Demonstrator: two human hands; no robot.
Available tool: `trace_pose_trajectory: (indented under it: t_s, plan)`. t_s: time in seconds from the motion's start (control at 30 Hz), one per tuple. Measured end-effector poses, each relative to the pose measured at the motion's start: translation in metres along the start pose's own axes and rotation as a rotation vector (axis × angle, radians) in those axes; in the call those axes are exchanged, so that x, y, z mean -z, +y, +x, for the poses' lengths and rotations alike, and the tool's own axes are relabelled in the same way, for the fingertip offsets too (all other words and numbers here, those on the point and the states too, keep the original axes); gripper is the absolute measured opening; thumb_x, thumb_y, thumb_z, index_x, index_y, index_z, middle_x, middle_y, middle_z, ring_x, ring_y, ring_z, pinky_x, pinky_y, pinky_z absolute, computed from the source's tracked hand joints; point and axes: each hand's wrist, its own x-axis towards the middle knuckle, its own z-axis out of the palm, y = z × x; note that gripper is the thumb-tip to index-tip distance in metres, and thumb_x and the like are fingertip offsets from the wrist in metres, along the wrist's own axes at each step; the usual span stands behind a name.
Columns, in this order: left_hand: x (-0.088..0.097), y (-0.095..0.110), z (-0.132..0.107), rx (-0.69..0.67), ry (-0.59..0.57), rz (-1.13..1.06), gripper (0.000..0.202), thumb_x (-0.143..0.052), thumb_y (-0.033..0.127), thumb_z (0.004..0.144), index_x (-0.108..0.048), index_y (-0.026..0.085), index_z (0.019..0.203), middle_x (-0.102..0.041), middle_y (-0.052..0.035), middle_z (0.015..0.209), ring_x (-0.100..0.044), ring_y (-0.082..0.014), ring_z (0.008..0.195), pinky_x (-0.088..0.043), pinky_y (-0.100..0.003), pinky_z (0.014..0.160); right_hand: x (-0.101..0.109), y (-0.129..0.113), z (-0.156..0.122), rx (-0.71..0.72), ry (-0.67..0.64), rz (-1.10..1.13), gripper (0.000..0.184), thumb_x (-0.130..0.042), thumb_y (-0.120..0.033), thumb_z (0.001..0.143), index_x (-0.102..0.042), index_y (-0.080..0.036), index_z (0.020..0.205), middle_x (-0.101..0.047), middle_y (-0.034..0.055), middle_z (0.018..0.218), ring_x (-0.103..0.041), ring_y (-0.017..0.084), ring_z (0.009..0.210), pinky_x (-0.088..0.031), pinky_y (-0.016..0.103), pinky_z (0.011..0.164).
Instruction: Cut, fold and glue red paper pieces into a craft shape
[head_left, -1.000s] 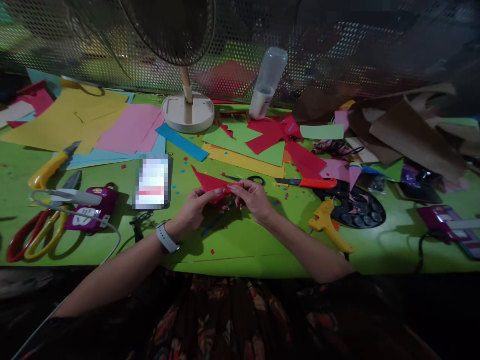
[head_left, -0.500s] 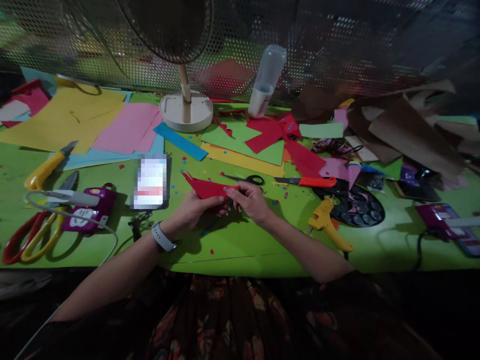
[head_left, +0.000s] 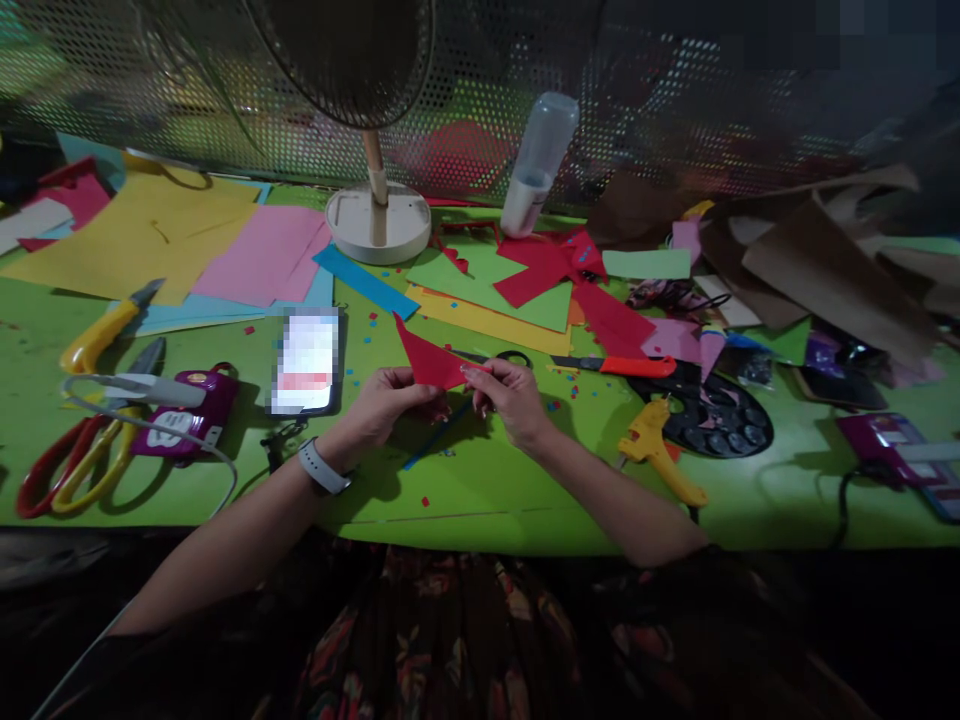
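Observation:
A folded piece of red paper [head_left: 431, 360] with a pointed upper corner is held just above the green table [head_left: 480, 500]. My left hand [head_left: 390, 402], wearing a pale watch band, pinches its lower left edge. At the right end of the paper, the thumb and fingers of my right hand [head_left: 506, 398] are closed on it. Behind the paper lie small black-handled scissors [head_left: 515, 358], partly covered. A thin blue strip [head_left: 439, 437] rests on the table below my hands.
To the left are a phone [head_left: 306, 360], large scissors [head_left: 82, 465], a yellow cutter [head_left: 109, 325] and a purple power box [head_left: 191, 415]. A fan base [head_left: 379, 225] and bottle [head_left: 538, 165] stand behind. Rightward lie an orange cutter [head_left: 637, 365], yellow glue gun [head_left: 660, 450] and black palette [head_left: 739, 425].
The red paper has turned, its point now upright rather than leaning left. My left hand has shifted its grip to the paper's lower edge; my right hand still holds the right end.

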Motion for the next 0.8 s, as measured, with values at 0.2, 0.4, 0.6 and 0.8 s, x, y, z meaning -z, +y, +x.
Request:
trace_pose_trajectory:
  t_s: [0.2,0.4,0.6,0.8]
  plan:
    - [0.007,0.004,0.002,-0.075,0.064,0.015,0.011,-0.077,0.023,0.065,-0.073,0.014,0.070,-0.072,-0.0066,0.065,-0.067,-0.0178,0.056,-0.056,-0.028,0.058,0.013,-0.008,0.009,0.011,0.151,0.016,0.028,-0.069,-0.044,0.077,-0.062,-0.021,0.064,-0.056,-0.0053,0.050,-0.047,0.007,0.041,-0.039,0.020,0.042]
    - [0.008,0.003,-0.002,-0.219,-0.027,0.255,0.013,-0.078,0.026,0.067,-0.074,0.015,0.072,-0.072,-0.0068,0.068,-0.066,-0.0165,0.059,-0.053,-0.026,0.059,0.021,-0.023,0.010,-0.100,-0.059,-0.090,0.049,-0.050,-0.064,0.084,-0.064,-0.019,0.070,-0.062,-0.0004,0.059,-0.056,0.009,0.049,-0.042,0.022,0.047]
    - [0.008,0.004,-0.001,-0.241,-0.042,0.171,0.022,-0.078,0.028,0.066,-0.072,0.015,0.083,-0.073,-0.0060,0.071,-0.066,-0.0156,0.061,-0.052,-0.025,0.061,0.015,-0.023,0.001,0.051,-0.257,-0.330,0.029,-0.069,-0.047,0.078,-0.062,-0.019,0.071,-0.055,-0.0045,0.054,-0.051,0.010,0.046,-0.039,0.023,0.047]
    - [0.007,0.012,0.004,-0.013,0.031,-0.182,0.033,-0.063,0.047,0.075,-0.068,0.016,0.087,-0.073,-0.0091,0.073,-0.069,-0.0217,0.064,-0.056,-0.032,0.057,0.022,-0.007,0.004,0.409,-0.037,-0.556,0.016,-0.060,-0.035,0.086,-0.070,-0.023,0.086,-0.065,-0.0006,0.068,-0.057,0.013,0.059,-0.043,0.027,0.056]
